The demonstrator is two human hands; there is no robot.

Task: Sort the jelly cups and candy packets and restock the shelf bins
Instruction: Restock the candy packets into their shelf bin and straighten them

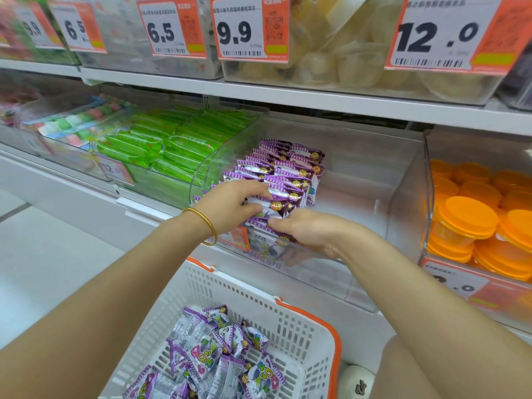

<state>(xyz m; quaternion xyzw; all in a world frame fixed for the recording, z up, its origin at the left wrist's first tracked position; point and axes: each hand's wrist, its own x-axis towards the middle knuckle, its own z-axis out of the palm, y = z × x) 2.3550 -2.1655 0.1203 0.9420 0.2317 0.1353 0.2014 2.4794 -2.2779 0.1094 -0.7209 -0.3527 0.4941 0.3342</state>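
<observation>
Purple candy packets (288, 168) stand in two tight rows inside a clear shelf bin (374, 203). My left hand (233, 201), with a gold bangle on the wrist, pinches a purple packet (273, 207) at the front of the rows. My right hand (311, 231) reaches over the bin's front lip, its fingers curled on the front packets just below. More purple packets (213, 358) lie loose in the white basket (299, 326) with an orange rim below my arms. Orange-lidded jelly cups (472, 220) fill the bin to the right.
Green packets (172, 145) fill the clear bin to the left, with striped sweets (74, 122) further left. The upper shelf holds more clear bins behind price tags (247, 27). A white shelf edge (149, 208) runs below the bins. The purple bin's right half holds no packets.
</observation>
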